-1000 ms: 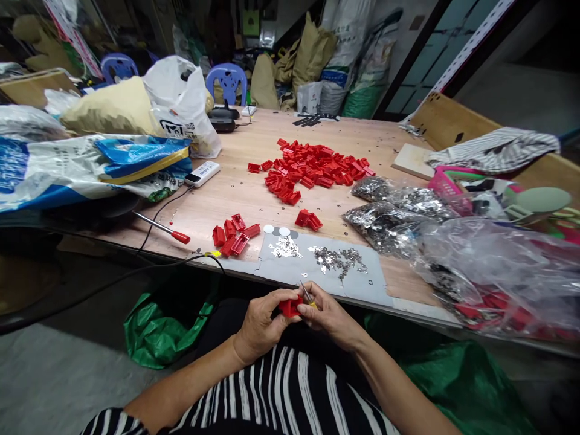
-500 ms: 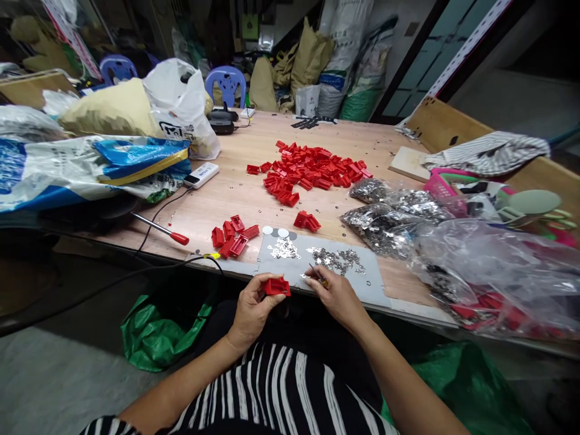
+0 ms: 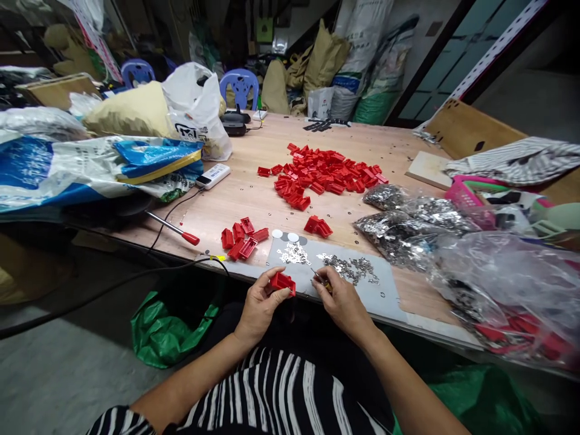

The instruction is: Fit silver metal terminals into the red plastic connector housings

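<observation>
My left hand (image 3: 260, 308) is closed around a small red open-sided plastic casing (image 3: 281, 281), thumb in front and fingers behind, just off the table's front edge. The casing is tilted, its right end lower. To the right, my right hand (image 3: 342, 302) is closed on a thin-shafted screwdriver (image 3: 325, 284) with a yellowish handle, its tip pointing up and left. A gap separates that hand from the casing. Bright flat metal pieces (image 3: 294, 252) and a darker heap of small metal parts (image 3: 351, 269) lie on a grey mat (image 3: 385, 296) beyond my hands.
Several red casings (image 3: 242, 241) lie left of the mat, with a large red pile (image 3: 321, 169) farther back. Bags of metal parts (image 3: 389, 232) crowd the right side. A red-handled rod (image 3: 183, 235) and a black cable (image 3: 113, 293) are at left.
The view has shifted, so the table sits farther right in it. The casing in my left hand has turned and tipped down to the right. My right hand still grips the screwdriver beside it.
</observation>
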Demonstrator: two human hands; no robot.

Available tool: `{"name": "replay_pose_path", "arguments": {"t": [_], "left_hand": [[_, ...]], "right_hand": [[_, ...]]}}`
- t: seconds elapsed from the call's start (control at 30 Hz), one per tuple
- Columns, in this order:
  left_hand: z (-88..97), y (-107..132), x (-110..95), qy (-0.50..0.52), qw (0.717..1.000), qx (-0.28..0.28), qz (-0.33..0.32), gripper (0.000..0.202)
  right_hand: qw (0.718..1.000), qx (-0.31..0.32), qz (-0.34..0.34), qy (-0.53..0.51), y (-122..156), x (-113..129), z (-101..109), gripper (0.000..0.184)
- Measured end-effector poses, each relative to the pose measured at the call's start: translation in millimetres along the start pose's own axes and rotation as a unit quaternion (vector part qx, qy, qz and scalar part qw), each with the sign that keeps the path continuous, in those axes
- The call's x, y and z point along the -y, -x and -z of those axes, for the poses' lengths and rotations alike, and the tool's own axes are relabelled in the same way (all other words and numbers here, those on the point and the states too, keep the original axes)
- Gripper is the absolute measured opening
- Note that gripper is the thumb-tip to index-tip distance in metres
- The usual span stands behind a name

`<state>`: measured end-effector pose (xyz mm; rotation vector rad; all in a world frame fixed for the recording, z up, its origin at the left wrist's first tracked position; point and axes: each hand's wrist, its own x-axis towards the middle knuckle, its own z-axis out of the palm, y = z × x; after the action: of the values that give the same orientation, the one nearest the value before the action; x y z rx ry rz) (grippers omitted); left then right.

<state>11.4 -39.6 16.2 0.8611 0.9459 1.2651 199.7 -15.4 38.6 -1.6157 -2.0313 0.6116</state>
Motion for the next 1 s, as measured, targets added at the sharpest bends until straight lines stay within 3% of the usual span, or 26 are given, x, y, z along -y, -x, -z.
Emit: {"name": "replay_pose_path", "arguments": {"t": [0.2, 0.5, 0.7, 0.83, 1.0], "left_hand": [[-4.5, 0, -4, 0.068, 0.997, 0.01, 0.032, 0.048], [-5.4, 3, -5, 0.091, 0.994, 0.029, 0.043, 0.049], [-6.6, 4, -6, 0.115, 0.99, 0.04, 0.065, 0.048], [-5.8, 4, -5, 0.115, 0.989, 0.059, 0.074, 0.049], [-4.6, 4, -5, 0.098, 0.991, 0.061, 0.073, 0.045]], "right_hand": [[0.993, 0.048, 0.058, -0.092, 3, 23, 10, 0.011], [0.986, 0.025, 0.125, -0.107, 7, 24, 4, 0.012], [0.967, 0.104, 0.175, -0.15, 6, 21, 12, 0.012], [0.965, 0.13, 0.153, -0.167, 7, 18, 13, 0.013], [0.976, 0.098, 0.094, -0.172, 9, 15, 11, 0.017]]}}
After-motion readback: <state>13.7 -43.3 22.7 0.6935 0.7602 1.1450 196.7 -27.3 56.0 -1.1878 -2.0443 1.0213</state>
